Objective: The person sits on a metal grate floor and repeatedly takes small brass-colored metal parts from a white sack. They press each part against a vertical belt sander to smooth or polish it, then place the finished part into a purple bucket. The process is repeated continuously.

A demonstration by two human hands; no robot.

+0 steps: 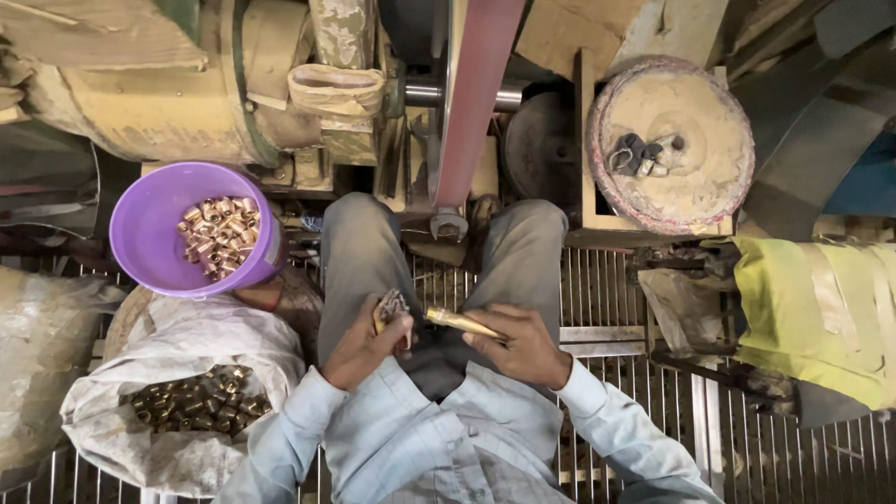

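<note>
Left hand [359,350], lower centre of the frame, is closed around a small bunch of dull metal pieces [392,306] with a yellowish part; the pieces stick up past the fingers. What exactly they are cannot be told at this size.

Right hand [523,345], just right of centre, is closed on a brass-coloured rod [464,323], which lies tilted, its free end pointing up and left toward the left hand. The rod tip sits just beside the bunch; whether they touch cannot be told.

Both hands rest above the lap of the seated person, who wears a pale blue shirt and grey trousers [359,252], knees spread.

Between the knees, at upper centre, a reddish belt [476,103] runs up out of the frame, beside a metal shaft [425,93].

At centre left stands a purple bowl [149,233] holding shiny brass fittings [222,235]. Below it, at lower left, an open white sack [187,345] holds a heap of darker, duller fittings [201,399].

At upper right a round dusty tray [709,112] carries a few small dark and pale pieces [644,154] near its middle.

At the right edge lies a yellow-green cloth bundle [821,308].

The floor is a metal grating [607,299], visible under the legs and along the bottom of the frame.
</note>
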